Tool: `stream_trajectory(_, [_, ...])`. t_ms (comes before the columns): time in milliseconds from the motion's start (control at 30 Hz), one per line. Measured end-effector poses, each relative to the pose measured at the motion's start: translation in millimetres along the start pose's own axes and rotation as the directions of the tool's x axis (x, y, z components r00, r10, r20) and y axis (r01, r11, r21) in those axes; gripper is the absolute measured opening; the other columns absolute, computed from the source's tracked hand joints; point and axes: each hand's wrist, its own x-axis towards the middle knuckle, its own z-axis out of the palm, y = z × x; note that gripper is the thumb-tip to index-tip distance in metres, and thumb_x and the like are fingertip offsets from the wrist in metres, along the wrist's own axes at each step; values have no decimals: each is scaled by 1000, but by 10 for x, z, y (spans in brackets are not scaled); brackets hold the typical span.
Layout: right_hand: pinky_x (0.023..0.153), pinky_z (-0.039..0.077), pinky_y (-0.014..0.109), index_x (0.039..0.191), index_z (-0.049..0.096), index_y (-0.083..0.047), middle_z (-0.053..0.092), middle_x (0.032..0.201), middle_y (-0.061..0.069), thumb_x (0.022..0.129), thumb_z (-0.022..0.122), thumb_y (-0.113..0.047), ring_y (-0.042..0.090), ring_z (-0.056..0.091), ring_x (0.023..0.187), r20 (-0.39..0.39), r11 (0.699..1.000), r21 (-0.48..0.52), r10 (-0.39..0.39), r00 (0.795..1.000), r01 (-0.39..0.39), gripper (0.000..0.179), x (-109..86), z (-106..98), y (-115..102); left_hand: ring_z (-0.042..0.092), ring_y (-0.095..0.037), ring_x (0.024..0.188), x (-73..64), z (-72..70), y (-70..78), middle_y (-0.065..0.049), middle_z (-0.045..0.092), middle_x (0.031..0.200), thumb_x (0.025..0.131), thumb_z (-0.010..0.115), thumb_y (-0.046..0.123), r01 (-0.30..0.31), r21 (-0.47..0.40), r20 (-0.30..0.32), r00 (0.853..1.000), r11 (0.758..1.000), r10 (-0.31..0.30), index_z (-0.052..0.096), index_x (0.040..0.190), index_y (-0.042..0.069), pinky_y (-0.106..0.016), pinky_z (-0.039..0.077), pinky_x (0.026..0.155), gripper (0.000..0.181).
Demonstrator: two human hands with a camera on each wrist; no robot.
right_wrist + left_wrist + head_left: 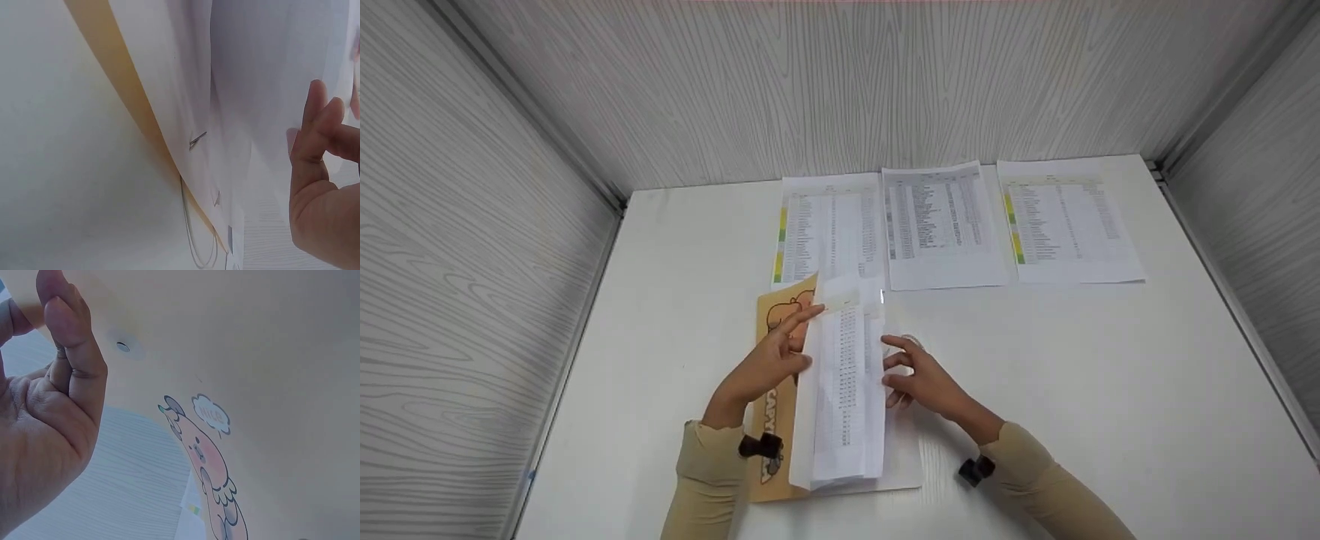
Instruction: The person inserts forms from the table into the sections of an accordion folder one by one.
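Fingers: left hand (761, 369) pinches the folder (786, 420) by its raised cover; right hand (924, 379) half-bent at the sheets (849, 405), grip indeterminable. Folder lies between the bench (1110, 390) side edges. Sheets judged light, limp; hold by edges.

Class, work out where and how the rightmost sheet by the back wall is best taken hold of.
Probably pinch the sheet by its near right corner, coming from the near side. It lies nearly flat with its far edge close to the wall, while bare table before the near edge leaves room to approach.
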Motion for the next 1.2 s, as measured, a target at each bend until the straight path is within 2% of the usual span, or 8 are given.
stream_trajectory(133, [55,50,28,150,28,-11,58,116,17,93,59,-9,15,67,63,3,999,-32,-9,1000,9,65,4,-57,7,62,-48,99,-1,6,-4,-36,46,137,89,45,-6,9,10,-10,1000,1000,-8,15,155,12,-26,55,70,75])
stream_trajectory(233, [61,52,27,148,30,-6,59,118,20,92,59,-8,15,67,74,-14,997,-59,-47,999,46,63,5,-196,9,63,-46,99,1,13,-5,-35,47,137,88,45,-5,17,15,-14,1000,1000,-17,16,155,13,-27,56,70,75])
stream_trajectory(367, [82,51,28,144,37,-4,58,123,22,93,61,-12,22,63,100,-73,985,-135,-120,990,110,58,13,-506,11,62,-48,100,4,17,-11,-33,48,137,88,45,-4,22,11,-20,1000,1000,-21,17,155,17,-27,55,71,75])
stream_trajectory(567, [104,38,48,146,35,-8,48,139,19,92,64,-20,36,47,128,-114,946,-290,-182,977,142,62,17,-1057,43,61,-49,103,-2,2,-48,-34,46,138,89,45,-5,9,-10,-14,1000,1000,-9,16,155,17,-29,56,72,76])
stream_trajectory(733, [112,25,56,152,23,-8,28,155,16,93,63,-25,37,26,142,-90,913,-400,-133,987,87,73,-22,-1435,88,62,-46,105,-6,-19,-67,-36,44,139,89,43,-6,0,-37,2,1000,999,0,15,155,19,-31,56,74,76])
stream_trajectory(833, [114,20,58,153,19,-10,20,159,16,93,62,-29,38,18,145,-132,903,-429,-90,987,25,77,-36,-1656,150,62,-47,104,-3,-21,-68,-37,45,137,88,43,-6,1,-38,2,1000,999,-1,14,155,17,-31,56,74,76])
stream_trajectory(1000, [114,14,62,156,9,-14,10,160,20,92,62,-37,43,10,146,-230,896,-432,1,973,-103,85,-91,-2016,231,61,-52,102,1,-13,-62,-38,47,134,88,43,-5,-6,-33,2,1000,999,6,14,155,16,-31,56,73,76])
stream_trajectory(1200, [113,8,65,156,3,-12,1,160,26,90,62,-43,45,3,146,-298,884,-424,67,952,-195,94,-165,-2308,285,60,-53,102,9,-22,-59,-38,43,137,89,43,-5,-10,-30,10,1000,1000,10,14,155,16,-31,56,72,75])
